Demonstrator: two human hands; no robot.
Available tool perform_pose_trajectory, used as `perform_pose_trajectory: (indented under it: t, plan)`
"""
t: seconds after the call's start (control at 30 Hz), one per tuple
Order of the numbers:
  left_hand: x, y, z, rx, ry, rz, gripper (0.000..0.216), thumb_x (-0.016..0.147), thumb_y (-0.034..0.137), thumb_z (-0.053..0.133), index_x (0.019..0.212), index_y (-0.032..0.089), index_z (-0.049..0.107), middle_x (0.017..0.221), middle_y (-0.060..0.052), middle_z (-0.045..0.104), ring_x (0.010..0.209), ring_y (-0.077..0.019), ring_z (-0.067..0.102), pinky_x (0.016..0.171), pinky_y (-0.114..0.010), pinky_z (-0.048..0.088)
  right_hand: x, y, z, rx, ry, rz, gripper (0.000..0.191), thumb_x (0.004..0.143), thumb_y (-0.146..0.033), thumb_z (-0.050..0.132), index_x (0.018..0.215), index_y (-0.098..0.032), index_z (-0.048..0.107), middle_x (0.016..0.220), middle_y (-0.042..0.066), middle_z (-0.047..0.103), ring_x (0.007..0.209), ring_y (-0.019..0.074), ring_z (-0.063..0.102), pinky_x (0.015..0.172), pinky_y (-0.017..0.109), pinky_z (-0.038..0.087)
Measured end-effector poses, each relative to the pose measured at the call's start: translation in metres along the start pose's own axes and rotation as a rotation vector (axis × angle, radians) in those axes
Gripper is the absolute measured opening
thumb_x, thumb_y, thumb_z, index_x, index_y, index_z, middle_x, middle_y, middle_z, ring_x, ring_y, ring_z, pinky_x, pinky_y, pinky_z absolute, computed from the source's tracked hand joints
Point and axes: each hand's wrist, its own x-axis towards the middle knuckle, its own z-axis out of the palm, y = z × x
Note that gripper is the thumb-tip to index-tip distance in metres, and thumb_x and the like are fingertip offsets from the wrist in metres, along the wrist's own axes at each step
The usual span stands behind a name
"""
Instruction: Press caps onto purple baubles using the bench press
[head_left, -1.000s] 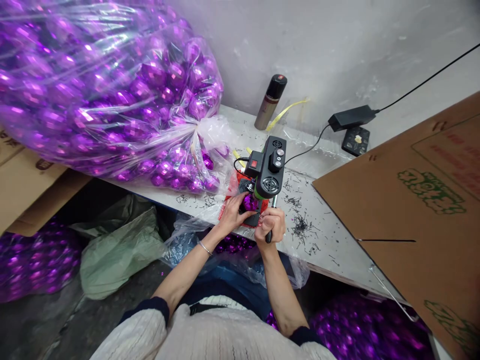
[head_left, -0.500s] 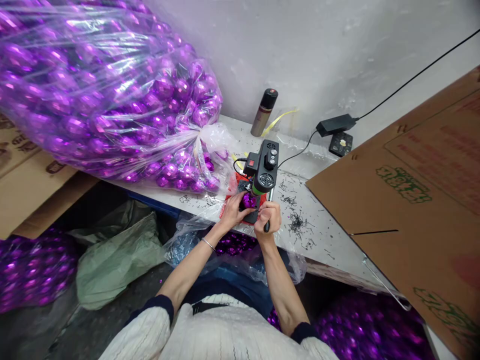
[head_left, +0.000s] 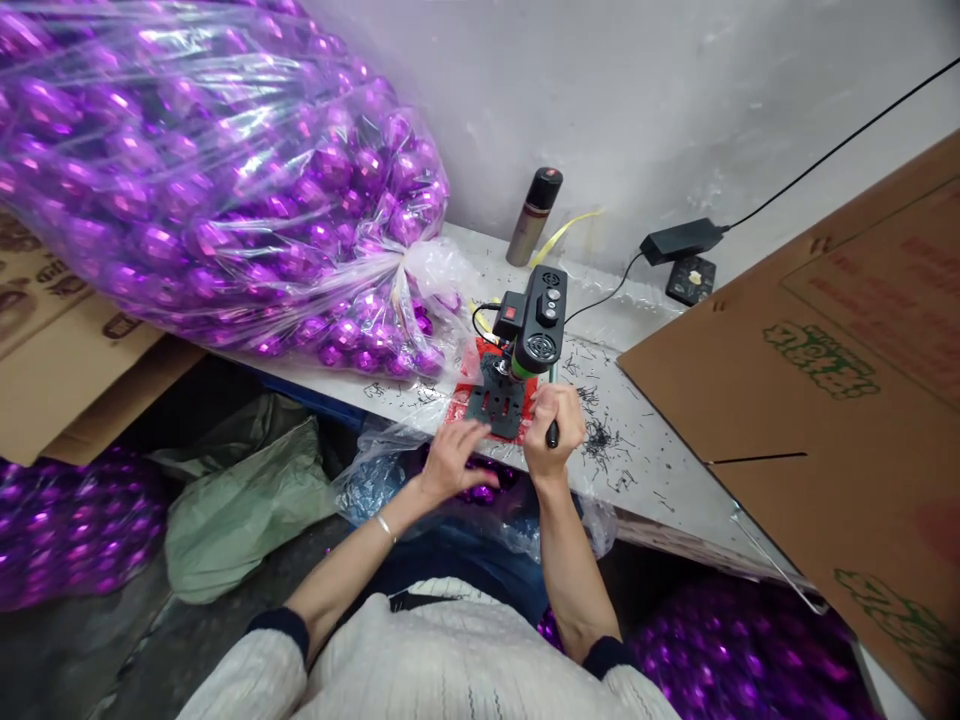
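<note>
At your far left lie cardboard flaps (head_left: pixel 60 340), and a clear bag (head_left: pixel 217 200) bulging with shiny purple balls sprawls over them onto the table (head_left: pixel 637 465). Below the bag's tied neck slumps a green sack (head_left: pixel 244 510). Your left hand (head_left: pixel 459 462) is next, its fingers and thumb apart, above the table's front edge; just below it, purple balls (head_left: pixel 487 492) lie in loose clear plastic. Further right stands the black machine (head_left: pixel 544 325), its slotted base plate (head_left: pixel 496 400) on a red sheet (head_left: pixel 459 404), with a spray can (head_left: pixel 534 216) behind. Your right hand (head_left: pixel 555 420) is clamped around the machine's lever grip (head_left: pixel 553 435). Dark clippings (head_left: pixel 600 435) litter the table beyond that hand, then a black adapter (head_left: pixel 681 241) and a large carton (head_left: pixel 825 400).
</note>
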Motion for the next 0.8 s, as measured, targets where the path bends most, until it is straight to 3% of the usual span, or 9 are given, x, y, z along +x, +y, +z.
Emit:
perform_pose_trajectory:
  t: [0.07,0.13,0.17,0.23,0.33,0.47,0.57,0.67,0.8]
  plan:
    - [0.051,-0.02,-0.017,0.049,0.146,-0.137,0.038,0.099,0.04,0.045,0.12,0.016,0.066,0.124,-0.016,0.065,0.121,-0.0295,0.057,0.106,-0.045,0.041,-0.001,0.001,0.0,0.002,-0.001,-0.012,0.026,0.096,-0.016,0.042,0.071,-0.022,0.048,0.071,0.0,0.054,0.068,0.0137,0.053,0.067,0.031,0.042]
    - [0.109,-0.045,-0.037,0.166,0.191,-0.289,0.034,0.098,0.021,0.041,0.118,0.013,0.067,0.129,-0.017,0.063,0.125,-0.0301,0.054,0.11,-0.047,0.037,-0.001,0.0,0.0,0.016,0.006,-0.023,0.026,0.096,-0.015,0.042,0.071,-0.022,0.048,0.071,0.0,0.054,0.068,0.0137,0.053,0.067,0.03,0.042]
    - [0.136,-0.057,-0.047,0.259,0.112,-0.359,0.032,0.094,0.015,0.043,0.115,0.009,0.067,0.127,-0.02,0.063,0.124,-0.0321,0.054,0.109,-0.048,0.037,-0.001,0.0,0.001,0.023,0.01,-0.026,0.026,0.096,-0.015,0.042,0.071,-0.022,0.048,0.071,0.0,0.054,0.068,0.0136,0.053,0.067,0.03,0.042]
    - [0.178,-0.077,-0.063,0.49,-0.208,-0.505,0.029,0.091,0.012,0.047,0.108,0.002,0.069,0.12,-0.026,0.065,0.122,-0.0366,0.054,0.106,-0.051,0.038,-0.002,0.0,0.001,0.03,0.014,-0.024,0.026,0.096,-0.014,0.042,0.071,-0.022,0.048,0.071,0.0,0.054,0.068,0.0134,0.053,0.067,0.03,0.042]
    - [0.207,-0.095,-0.074,0.619,-0.513,-0.608,0.025,0.083,0.017,0.063,0.102,0.002,0.07,0.109,-0.026,0.07,0.112,-0.0404,0.06,0.097,-0.051,0.045,-0.003,0.0,0.003,0.021,0.015,-0.019,0.025,0.096,-0.013,0.042,0.072,-0.022,0.048,0.072,0.0,0.054,0.068,0.013,0.053,0.066,0.029,0.042]
    - [0.203,-0.1,-0.081,0.606,-0.548,-0.597,0.044,0.074,0.017,0.073,0.116,0.007,0.066,0.112,-0.023,0.069,0.111,-0.0402,0.062,0.094,-0.048,0.047,-0.004,0.0,0.003,-0.005,0.013,-0.035,0.025,0.096,-0.013,0.042,0.073,-0.022,0.047,0.072,0.001,0.054,0.068,0.0127,0.053,0.064,0.029,0.043]
    - [0.189,-0.095,-0.093,0.422,-0.334,-0.509,0.057,0.077,0.027,0.073,0.13,0.012,0.058,0.126,-0.02,0.061,0.119,-0.0364,0.058,0.099,-0.045,0.046,-0.004,0.001,0.002,-0.012,0.007,-0.054,0.025,0.095,-0.013,0.042,0.072,-0.022,0.046,0.072,0.001,0.054,0.069,0.0126,0.054,0.064,0.028,0.043]
    - [0.165,-0.079,-0.101,-0.058,-0.036,-0.501,0.059,0.079,0.038,0.072,0.131,0.015,0.055,0.128,-0.016,0.058,0.113,-0.0282,0.061,0.096,-0.04,0.05,-0.002,0.002,0.0,-0.007,-0.001,-0.066,0.025,0.096,-0.014,0.042,0.073,-0.022,0.047,0.071,0.0,0.054,0.068,0.0127,0.054,0.064,0.028,0.043]
    - [0.117,-0.038,-0.086,-0.862,0.067,-0.683,0.059,0.084,0.049,0.063,0.133,0.019,0.05,0.105,-0.008,0.067,0.071,-0.0146,0.067,0.065,-0.029,0.055,0.012,-0.003,-0.003,-0.006,-0.003,-0.022,0.027,0.097,-0.017,0.041,0.071,-0.022,0.046,0.067,0.0,0.052,0.066,0.0127,0.053,0.064,0.029,0.042]
